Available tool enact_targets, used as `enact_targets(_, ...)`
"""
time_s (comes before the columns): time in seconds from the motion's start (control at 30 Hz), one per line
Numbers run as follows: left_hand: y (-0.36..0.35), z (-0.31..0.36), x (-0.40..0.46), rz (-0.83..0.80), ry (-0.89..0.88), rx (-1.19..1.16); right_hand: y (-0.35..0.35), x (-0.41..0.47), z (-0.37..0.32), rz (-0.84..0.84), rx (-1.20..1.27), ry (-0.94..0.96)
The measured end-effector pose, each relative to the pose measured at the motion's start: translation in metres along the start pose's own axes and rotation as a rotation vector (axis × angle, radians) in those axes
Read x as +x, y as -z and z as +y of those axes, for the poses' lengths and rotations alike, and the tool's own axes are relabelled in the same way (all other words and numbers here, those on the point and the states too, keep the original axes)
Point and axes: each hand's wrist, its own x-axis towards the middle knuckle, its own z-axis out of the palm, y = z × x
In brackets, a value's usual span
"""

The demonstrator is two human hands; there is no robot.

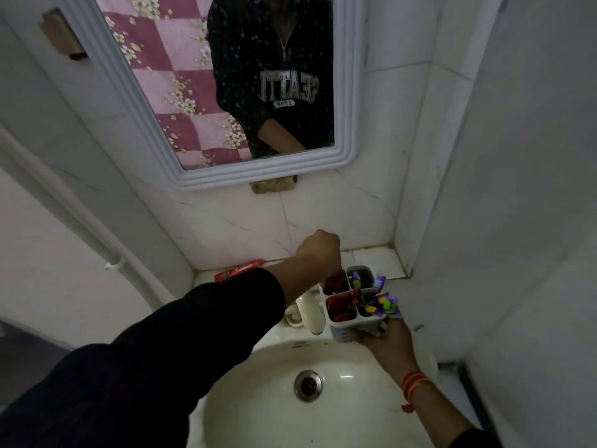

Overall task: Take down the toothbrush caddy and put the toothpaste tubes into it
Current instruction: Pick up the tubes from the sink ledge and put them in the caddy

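Note:
A white toothbrush caddy (342,333) with several compartments is held over the sink's back edge by my right hand (386,339), which grips its lower side. Several colourful toothbrushes (382,303) stick out of its right compartments. My left hand (319,253) is closed above the caddy's back left compartment, fingers pointing down onto a red toothpaste tube (332,282) that stands in it. Another red tube (340,307) fills the front left compartment. A further red toothpaste tube (240,270) lies on the ledge behind my left forearm.
Below is a white sink (258,399) with a metal drain (308,384) and a white tap (310,313). A framed mirror (106,76) hangs above on the tiled wall. A white pipe (80,218) runs down the left. The right wall stands close.

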Motion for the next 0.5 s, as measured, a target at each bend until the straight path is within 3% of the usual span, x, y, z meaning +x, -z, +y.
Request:
enact_targets(0.13,-0.005,-0.001,-0.003,-0.063,-0.001,-0.053,0.0,-0.001,0.0,-0.006,0.011,-0.001)
enact_targets(0.27,0.011,-0.013,0.003,-0.206,0.117,-0.223,0.001,-0.001,0.0,-0.008,0.01,-0.006)
enact_targets(0.5,0.031,-0.011,-0.001,-0.056,0.115,-0.197,0.0,-0.001,0.003,-0.006,0.009,-0.01)
